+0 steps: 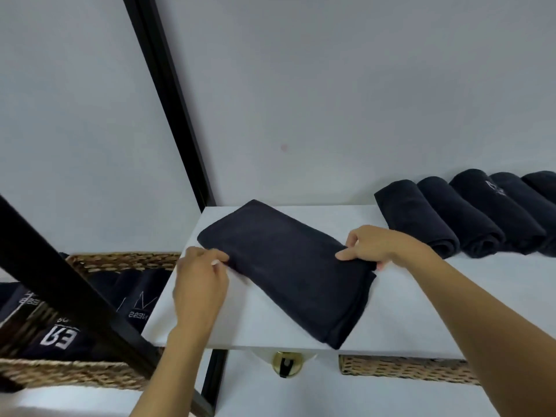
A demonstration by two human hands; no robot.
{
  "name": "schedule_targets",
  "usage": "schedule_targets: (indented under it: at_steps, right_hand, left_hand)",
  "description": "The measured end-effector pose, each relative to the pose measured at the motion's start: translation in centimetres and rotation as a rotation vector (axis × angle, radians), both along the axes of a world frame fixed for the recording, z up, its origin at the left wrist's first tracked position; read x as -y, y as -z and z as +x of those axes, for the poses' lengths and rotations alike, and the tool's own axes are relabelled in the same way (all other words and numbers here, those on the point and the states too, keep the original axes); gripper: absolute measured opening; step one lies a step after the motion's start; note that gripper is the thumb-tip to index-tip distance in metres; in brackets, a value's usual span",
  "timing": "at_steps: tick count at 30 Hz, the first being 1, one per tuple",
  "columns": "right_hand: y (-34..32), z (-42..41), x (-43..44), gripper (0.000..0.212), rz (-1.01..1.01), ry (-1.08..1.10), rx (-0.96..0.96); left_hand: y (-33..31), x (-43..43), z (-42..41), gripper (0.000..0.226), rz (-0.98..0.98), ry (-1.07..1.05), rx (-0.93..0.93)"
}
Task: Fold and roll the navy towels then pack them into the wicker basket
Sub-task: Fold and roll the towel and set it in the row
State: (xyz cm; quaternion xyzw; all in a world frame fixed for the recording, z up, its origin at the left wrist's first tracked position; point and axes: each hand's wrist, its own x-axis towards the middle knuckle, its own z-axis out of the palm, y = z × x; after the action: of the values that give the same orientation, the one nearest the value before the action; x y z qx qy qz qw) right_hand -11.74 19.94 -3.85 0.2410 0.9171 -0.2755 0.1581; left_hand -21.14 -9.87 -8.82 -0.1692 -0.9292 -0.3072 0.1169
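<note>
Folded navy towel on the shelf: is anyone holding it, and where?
The left hand pinches the towel at its left edge, the right hand at its right.

Plain pale grey wall (331, 85), small pink mark (284, 147). Black frame post (170, 100) runs diagonally at left. White shelf (258, 320). Soft, even light.

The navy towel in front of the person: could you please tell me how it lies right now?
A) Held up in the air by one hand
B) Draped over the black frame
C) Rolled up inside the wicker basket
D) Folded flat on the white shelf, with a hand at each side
D: the navy towel lies folded flat on the white shelf, the left hand pinching its left edge and the right hand holding its right edge.
</note>
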Motion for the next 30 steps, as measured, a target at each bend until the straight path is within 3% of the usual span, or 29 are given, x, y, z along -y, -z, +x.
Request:
schedule_targets:
  at_steps: [1, 3, 9, 12, 16, 20, 22, 24, 27, 28, 30]
  right_hand:
    - [0.1, 0.5, 0.6, 0.052, -0.013, 0.011, -0.011]
    - [0.7, 1.4, 1.8, 0.048, 0.008, 0.06, -0.06]
    - [1.7, 5.4, 6.1, 0.038, -0.095, 0.134, -0.166]
    - [2.1, 7.8, 8.5, 0.056, -0.297, 0.205, -0.244]
    - [3.2, 9.5, 10.0, 0.061, -0.491, 0.402, -0.531]
    - [3.4, 10.4, 10.4, 0.04, -0.651, 0.505, -0.573]
    - [3.2, 11.1, 10.4, 0.025, -0.67, 0.51, -0.536]
    - [3.3, 11.8, 10.1, 0.01, -0.493, 0.451, -0.533]
    - [3.6, 13.2, 10.0, 0.009, 0.115, 0.265, -0.634]
    - [3.5, 13.5, 10.5, 0.013, 0.177, 0.198, -0.733]
    - [4.0, 13.6, 11.9, 0.043, 0.28, -0.054, -0.78]
  left_hand:
    - [-0.4, 0.1, -0.8, 0.028, 0.046, -0.14, 0.133]
    - [-1.0, -1.0, -2.6, 0.04, -0.001, -0.175, 0.31]
    - [-1.9, -5.1, -4.9, 0.055, 0.18, 0.067, 0.357]
    - [-1.1, -4.8, -0.4, 0.047, 0.135, 0.209, 0.279]
    - [1.3, -1.6, 8.6, 0.036, 0.146, 0.493, 0.202]
    - [4.0, 1.7, 11.3, 0.067, -0.056, 0.62, 0.03]
    - [4.4, 1.9, 11.0, 0.065, -0.086, 0.614, -0.113]
    - [4.3, 2.0, 10.6, 0.053, -0.065, 0.583, -0.237]
    - [3.1, 2.3, 10.6, 0.026, 0.018, 0.535, -0.213]
    - [2.7, 2.3, 10.7, 0.02, 0.045, 0.52, -0.175]
    - [1.7, 2.0, 10.8, 0.013, 0.068, 0.517, -0.114]
